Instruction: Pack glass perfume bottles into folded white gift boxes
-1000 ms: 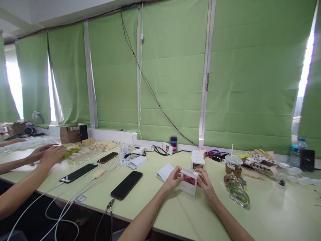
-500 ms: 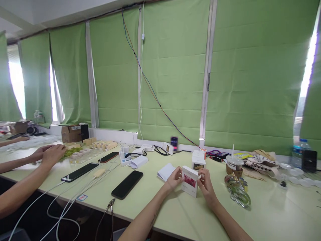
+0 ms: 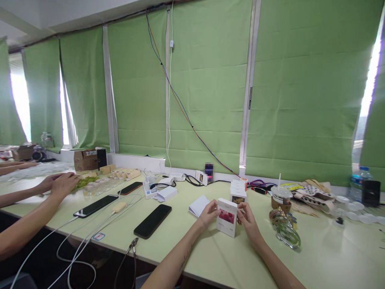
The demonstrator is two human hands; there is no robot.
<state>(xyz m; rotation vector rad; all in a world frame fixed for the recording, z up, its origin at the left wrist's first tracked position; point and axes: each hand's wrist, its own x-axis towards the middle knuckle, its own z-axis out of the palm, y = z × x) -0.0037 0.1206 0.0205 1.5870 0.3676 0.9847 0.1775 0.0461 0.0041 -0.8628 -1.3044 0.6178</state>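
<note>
Left hand (image 3: pixel 209 213) and right hand (image 3: pixel 248 220) grip white, pink-printed rectangular cardboard box (image 3: pixel 226 224); likely light, crushable; best hold: side edges.

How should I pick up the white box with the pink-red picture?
Pinch its two narrow side edges, probably best from left and right together. The white box looks roughly upright, with its broad picture face toward the camera, so the sides are easy to reach and the picture stays mostly uncovered. The left grip and right grip are at those edges.
</note>
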